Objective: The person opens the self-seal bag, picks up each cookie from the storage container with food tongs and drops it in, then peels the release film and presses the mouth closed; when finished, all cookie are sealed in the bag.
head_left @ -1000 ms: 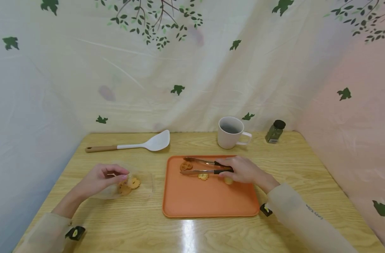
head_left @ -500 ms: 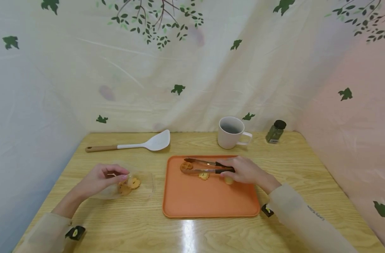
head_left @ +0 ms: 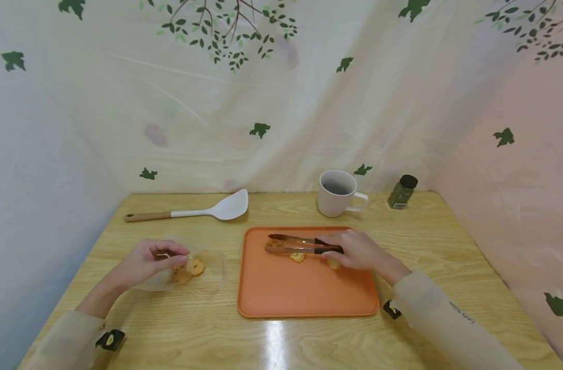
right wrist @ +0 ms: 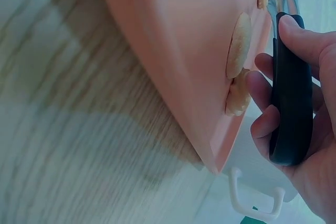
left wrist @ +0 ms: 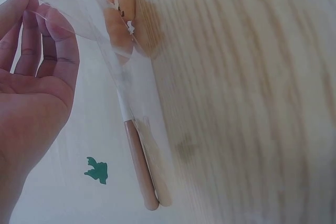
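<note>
My left hand [head_left: 144, 262] pinches the edge of a clear plastic bag [head_left: 214, 275] at the left. Several cookies [head_left: 182, 278] lie inside the bag, also visible in the left wrist view. My right hand [head_left: 355, 249] grips metal tongs [head_left: 328, 250] by their black handles, over the orange tray [head_left: 304, 298]. Between the tong arms, near their tips, is a brown cookie with holes [head_left: 275, 244], partly hidden. A scalloped yellow cookie [head_left: 297, 258] lies just below the tongs. Beneath the right hand sits a pale round cookie [head_left: 333, 264]; the right wrist view shows another cookie [right wrist: 239, 95] beside it.
A white spatula [head_left: 230, 206] with a wooden handle lies at the back left of the wooden table [head_left: 193, 329]. Behind the tray stand a white mug [head_left: 334, 200] and, farther right, a small dark-capped jar [head_left: 401, 193]. Patterned cloth [head_left: 207, 113] hangs behind the table.
The tong arms have drawn closer together around the brown cookie, the front arm now covering part of it. My left hand and the bag have stayed in place.
</note>
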{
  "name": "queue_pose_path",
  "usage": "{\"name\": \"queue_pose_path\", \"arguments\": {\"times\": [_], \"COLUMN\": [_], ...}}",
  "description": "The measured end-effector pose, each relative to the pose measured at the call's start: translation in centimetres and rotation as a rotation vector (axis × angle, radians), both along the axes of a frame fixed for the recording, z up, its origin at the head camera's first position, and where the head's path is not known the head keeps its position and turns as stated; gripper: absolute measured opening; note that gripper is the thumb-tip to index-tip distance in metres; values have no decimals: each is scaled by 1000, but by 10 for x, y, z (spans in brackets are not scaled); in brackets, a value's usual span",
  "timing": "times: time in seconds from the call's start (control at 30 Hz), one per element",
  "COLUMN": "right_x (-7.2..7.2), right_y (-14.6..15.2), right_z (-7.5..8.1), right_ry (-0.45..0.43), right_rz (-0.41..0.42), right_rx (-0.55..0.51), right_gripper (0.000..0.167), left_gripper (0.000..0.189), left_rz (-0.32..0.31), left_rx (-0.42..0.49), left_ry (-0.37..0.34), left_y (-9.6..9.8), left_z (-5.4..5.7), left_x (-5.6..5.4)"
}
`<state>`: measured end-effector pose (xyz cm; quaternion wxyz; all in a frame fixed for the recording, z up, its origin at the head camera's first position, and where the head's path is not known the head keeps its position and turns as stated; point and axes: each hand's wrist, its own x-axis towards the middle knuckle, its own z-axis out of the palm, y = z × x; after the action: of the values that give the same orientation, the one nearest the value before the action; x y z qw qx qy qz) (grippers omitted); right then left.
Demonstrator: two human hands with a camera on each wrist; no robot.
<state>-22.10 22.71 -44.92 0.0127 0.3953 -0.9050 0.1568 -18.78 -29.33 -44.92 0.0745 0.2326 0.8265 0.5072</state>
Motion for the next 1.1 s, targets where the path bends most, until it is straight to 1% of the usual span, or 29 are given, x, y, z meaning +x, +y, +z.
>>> {"name": "queue_pose_path", "arguments": {"times": [0.17,0.33,0.6,0.87,1.1], "right_x": [-1,-1,-1,1,3], "right_y": [0,1,2,4,5], "right_z": [-2,-3,-1,-1,-1], "right_ry": [-1,5,17,46,42], "right_rz": [9,17,16,17,21], "right_rx": [-14,-21,-24,-34,-37], "right_gripper": [43,43,42,40,38], "left_gripper": [13,14,17,14,15], "left_rz": [19,19,44,38,32], "left_rx": [-17,-12,-35,-26,-19], "left_ry": [-2,-9,-29,-36,-35], "left_y": [0,-1,-3,-3,-3], "left_z": [0,1,2,2,1], "left_x": [1,2,4,3,2]}}
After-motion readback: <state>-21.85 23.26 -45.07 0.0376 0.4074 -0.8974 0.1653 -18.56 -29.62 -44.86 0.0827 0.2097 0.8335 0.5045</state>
